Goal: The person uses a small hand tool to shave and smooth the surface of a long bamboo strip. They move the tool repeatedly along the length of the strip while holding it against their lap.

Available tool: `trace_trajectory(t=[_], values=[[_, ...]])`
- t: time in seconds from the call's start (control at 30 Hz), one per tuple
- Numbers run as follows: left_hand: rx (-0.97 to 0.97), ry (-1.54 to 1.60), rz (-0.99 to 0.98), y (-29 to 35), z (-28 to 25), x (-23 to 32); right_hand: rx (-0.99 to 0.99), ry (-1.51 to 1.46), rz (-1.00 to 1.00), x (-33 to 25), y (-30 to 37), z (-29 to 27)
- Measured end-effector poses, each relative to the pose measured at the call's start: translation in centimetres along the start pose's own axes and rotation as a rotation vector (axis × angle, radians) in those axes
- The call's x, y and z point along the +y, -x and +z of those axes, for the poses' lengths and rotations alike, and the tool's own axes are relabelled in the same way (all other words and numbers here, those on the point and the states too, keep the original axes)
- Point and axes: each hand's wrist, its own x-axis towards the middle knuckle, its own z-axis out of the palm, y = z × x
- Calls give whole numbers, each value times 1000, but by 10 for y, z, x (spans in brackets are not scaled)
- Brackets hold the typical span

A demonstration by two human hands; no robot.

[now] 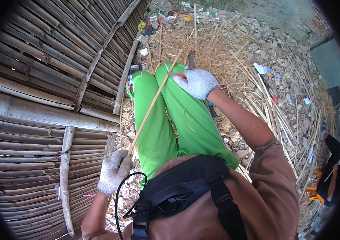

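Fingers (pixel 127 163) of the gloved left hand (pixel 114 172) curl round the near end of a pale strip (pixel 151 107) slanting over green trousers (pixel 194 124); right hand (pixel 198 83) wraps a red-handled knife (pixel 181 75), blade by the strip's far part. Too hard a push could skid it into the knee!

Left fingers (pixel 126 163) grip a pale strip (pixel 155 100), right fingers (pixel 180 82) a knife (pixel 176 75)

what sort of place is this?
Likely a rough outdoor work yard: a wall of bamboo-like poles on the left, stony, littered ground, and straw-coloured shavings or strips strewn beyond the person's knees.
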Motion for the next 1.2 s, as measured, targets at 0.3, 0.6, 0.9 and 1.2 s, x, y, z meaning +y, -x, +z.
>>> trace_trajectory(t=[0.3, 0.6, 0.9, 1.2], values=[[34, -67, 8, 62, -3, -23, -11, -4, -6, -7, 8, -3], [-138, 282, -124, -97, 26, 42, -48, -38, -21, -8, 1, -10], [-225, 288, 25, -253, 49, 91, -40, -8, 11, -2, -4, -5], [-225, 262, -26, -227, 47, 84, 3, 21, -25, -7, 3, -2]])
